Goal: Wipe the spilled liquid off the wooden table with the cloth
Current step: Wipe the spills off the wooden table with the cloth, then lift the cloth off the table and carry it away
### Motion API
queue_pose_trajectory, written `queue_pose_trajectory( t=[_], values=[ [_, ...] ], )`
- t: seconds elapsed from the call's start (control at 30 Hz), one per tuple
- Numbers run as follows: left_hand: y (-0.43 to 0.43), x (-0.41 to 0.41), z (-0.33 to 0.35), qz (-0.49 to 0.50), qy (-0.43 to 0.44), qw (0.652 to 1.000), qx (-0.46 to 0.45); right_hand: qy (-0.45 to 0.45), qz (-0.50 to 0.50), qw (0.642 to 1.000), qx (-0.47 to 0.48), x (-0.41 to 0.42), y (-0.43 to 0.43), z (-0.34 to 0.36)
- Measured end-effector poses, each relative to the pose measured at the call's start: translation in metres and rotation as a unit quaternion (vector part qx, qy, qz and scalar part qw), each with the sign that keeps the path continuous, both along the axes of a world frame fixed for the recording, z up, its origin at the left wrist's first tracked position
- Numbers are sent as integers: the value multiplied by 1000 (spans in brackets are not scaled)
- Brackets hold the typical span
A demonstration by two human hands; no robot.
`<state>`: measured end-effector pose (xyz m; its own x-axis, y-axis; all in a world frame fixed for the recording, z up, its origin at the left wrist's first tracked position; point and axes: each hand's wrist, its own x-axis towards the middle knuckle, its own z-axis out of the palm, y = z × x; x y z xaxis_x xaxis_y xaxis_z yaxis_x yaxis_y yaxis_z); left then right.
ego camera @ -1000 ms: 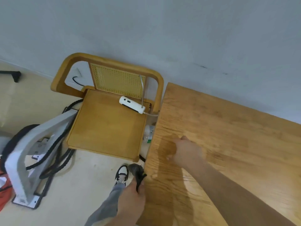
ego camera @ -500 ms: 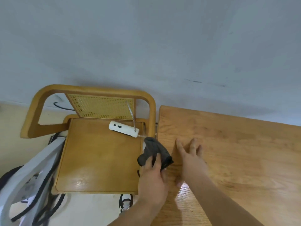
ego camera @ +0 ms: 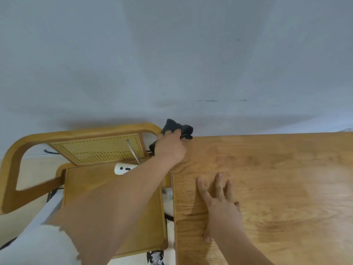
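Left hand (ego camera: 170, 148) closed around the dark cloth (ego camera: 178, 128), stretched out to the far left corner of the table (ego camera: 277, 188), at about 11 o'clock from the right hand. Cloth bunched, part of it sticking up past the knuckles against the wall (ego camera: 172, 54), part hanging off the table edge toward the chair (ego camera: 80, 148). Right hand (ego camera: 219, 203) open, fingers spread, flat on the wood near the left edge, holding nothing.

No clear puddle visible; only a faint sheen at around 3 o'clock from the right hand, too blurred to call.

Risks, judged from here: wadded cloth touching with little of its surface, likely smearing rather than soaking. Strokes toward 9 o'clock pushing liquid over the edge onto the chair seat and the white power strip (ego camera: 124, 168) lying there. Long reach, so light pressure and missed streaks.
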<state>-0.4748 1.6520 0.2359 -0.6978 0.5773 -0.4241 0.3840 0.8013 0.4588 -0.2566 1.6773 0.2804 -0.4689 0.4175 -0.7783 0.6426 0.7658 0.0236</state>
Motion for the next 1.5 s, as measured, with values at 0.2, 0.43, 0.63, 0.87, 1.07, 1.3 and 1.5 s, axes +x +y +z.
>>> queue_pose_trajectory(
  t=[0.2,0.43,0.63,0.87,1.07,1.3,1.5],
  values=[
    [52,-5,7,-188,-31,981,-37,5,-12,1000,-6,2,-1,-1],
    [40,-14,-4,-198,-28,979,39,-6,-16,1000,-4,0,0,2],
    [-36,16,-15,3,50,986,156,-2,-32,999,5,-2,-2,4],
    [-120,147,-21,91,26,978,188,15,-18,999,35,3,-7,0],
    [-184,243,-14,107,-27,983,148,48,-18,997,50,9,-16,8],
    [-240,349,22,198,-105,973,64,193,158,961,122,97,-61,16],
    [-285,379,91,510,-393,719,261,258,-109,927,-249,174,-130,63]
  ],
)
